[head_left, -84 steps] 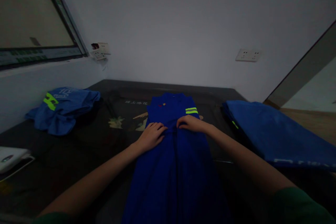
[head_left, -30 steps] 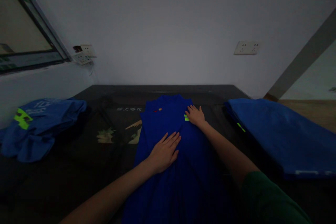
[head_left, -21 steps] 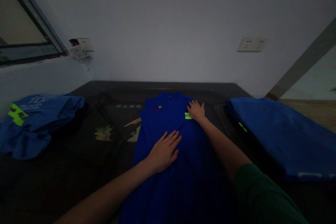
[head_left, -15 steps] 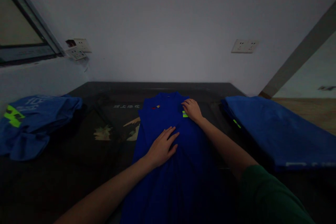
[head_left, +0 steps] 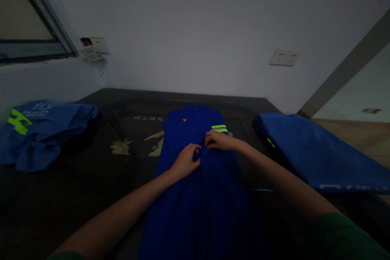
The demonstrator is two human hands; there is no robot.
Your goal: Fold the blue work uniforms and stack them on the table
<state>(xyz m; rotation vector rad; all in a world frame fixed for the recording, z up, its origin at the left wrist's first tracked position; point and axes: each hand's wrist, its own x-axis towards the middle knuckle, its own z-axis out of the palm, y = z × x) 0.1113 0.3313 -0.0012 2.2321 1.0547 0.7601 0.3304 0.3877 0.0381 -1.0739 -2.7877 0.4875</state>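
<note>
Since half a second ago I've drawn my right hand (head_left: 219, 141) back from the reflective stripes (head_left: 219, 128), and my left hand (head_left: 185, 161) has curled from flat. Both now meet at the middle of the blue work garment (head_left: 198, 195), fingers bent and pinching a fold of its cloth. The garment lies lengthwise on the dark surface (head_left: 76, 187), collar away from me. Farther out, a crumpled blue garment (head_left: 42, 130) sits left and a folded blue stack (head_left: 317, 158) right.
</note>
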